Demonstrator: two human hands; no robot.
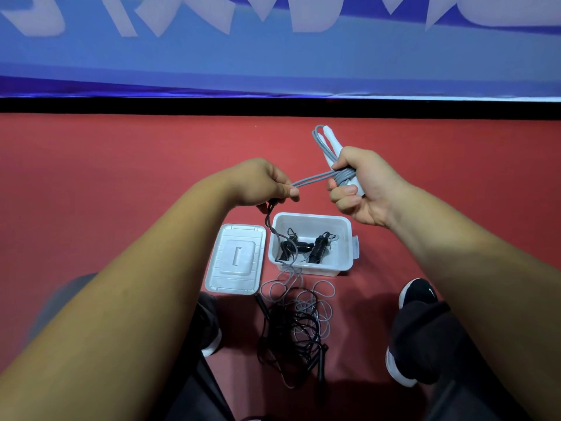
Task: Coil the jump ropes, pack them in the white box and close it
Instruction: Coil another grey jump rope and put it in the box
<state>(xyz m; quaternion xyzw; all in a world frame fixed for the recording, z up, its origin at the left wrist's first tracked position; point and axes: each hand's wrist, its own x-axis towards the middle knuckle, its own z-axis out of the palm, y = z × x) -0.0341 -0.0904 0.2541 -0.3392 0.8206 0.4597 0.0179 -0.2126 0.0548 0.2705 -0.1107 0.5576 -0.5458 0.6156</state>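
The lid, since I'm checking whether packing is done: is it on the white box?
No, the lid lies on the floor beside the open white box.

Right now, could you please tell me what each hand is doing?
Left hand: pinching the grey jump rope.
Right hand: gripping its white handles and wound coils.

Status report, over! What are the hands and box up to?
Right hand grips white handles, grey rope wound round; left hand pinches its loop. White box open, black coils inside, lid beside. Loose ropes tangled on floor.
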